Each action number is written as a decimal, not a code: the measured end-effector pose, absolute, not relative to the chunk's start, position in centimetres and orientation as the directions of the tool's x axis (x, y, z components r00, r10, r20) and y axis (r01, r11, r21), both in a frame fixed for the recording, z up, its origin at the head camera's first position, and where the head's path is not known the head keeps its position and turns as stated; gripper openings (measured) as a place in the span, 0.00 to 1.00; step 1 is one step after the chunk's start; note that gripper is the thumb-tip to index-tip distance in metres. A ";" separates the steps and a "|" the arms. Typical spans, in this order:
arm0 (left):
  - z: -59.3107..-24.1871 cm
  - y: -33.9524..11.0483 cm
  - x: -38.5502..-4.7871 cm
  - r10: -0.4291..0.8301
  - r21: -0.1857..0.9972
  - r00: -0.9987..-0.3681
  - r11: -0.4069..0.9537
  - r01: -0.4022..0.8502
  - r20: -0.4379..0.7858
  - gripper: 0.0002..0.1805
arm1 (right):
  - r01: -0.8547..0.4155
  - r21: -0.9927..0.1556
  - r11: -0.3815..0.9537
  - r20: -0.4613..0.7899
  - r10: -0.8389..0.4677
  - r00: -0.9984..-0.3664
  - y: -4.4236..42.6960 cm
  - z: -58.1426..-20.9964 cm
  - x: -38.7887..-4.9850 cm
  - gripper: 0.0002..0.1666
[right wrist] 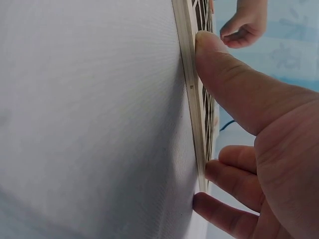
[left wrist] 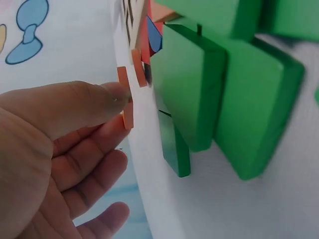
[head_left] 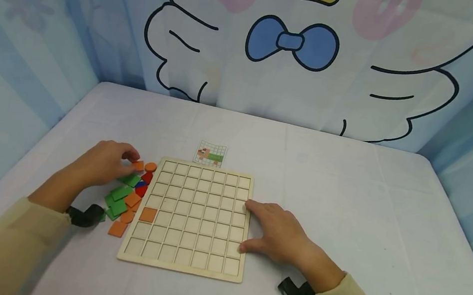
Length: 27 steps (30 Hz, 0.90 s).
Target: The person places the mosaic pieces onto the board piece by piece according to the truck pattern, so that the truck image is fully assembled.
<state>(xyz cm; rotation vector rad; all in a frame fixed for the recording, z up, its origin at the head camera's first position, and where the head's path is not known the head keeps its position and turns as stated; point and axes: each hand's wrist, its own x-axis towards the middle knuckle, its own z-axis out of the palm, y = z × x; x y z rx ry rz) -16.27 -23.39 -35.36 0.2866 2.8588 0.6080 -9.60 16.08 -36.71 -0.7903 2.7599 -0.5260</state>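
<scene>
The left hand (head_left: 107,163) had an orange tile (head_left: 137,165) pinched between thumb and finger, right beside the heap! Over on the other flank, the right hand (head_left: 281,232), fingers extended and spread, rested its tips on the wooden grid board's (head_left: 240,266) right rim. One orange square (head_left: 148,214) sat in the leftmost column, third row up; green tiles (head_left: 117,208) overlapped alongside, and a gridded picture card (head_left: 210,154) lay just beyond the far edge.

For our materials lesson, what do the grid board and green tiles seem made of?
The grid board: probably wood, matt and unpainted, from its pale tan colour.
The green tiles: painted wood or plastic, low sheen; smooth, evenly coloured faces leave it open.
</scene>
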 end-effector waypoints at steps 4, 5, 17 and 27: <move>-35.1 -23.2 -16.0 0.268 0.423 -0.953 0.886 0.187 -0.141 0.18 | -0.469 -0.399 0.787 -0.108 -0.549 -0.829 16.1 -36.8 -9.6 0.52; -35.0 -23.2 -15.9 0.277 0.423 -0.951 0.884 0.197 -0.136 0.18 | -0.470 -0.401 0.786 -0.107 -0.550 -0.828 16.1 -36.9 -9.6 0.52; -34.3 -22.4 -15.2 0.325 0.433 -0.935 0.870 0.237 -0.140 0.17 | -0.467 -0.396 0.791 -0.114 -0.546 -0.830 16.1 -37.0 -9.6 0.52; -33.5 -21.3 -14.4 0.360 0.442 -0.923 0.855 0.270 -0.133 0.17 | -0.467 -0.393 0.792 -0.112 -0.546 -0.831 16.2 -36.9 -9.6 0.52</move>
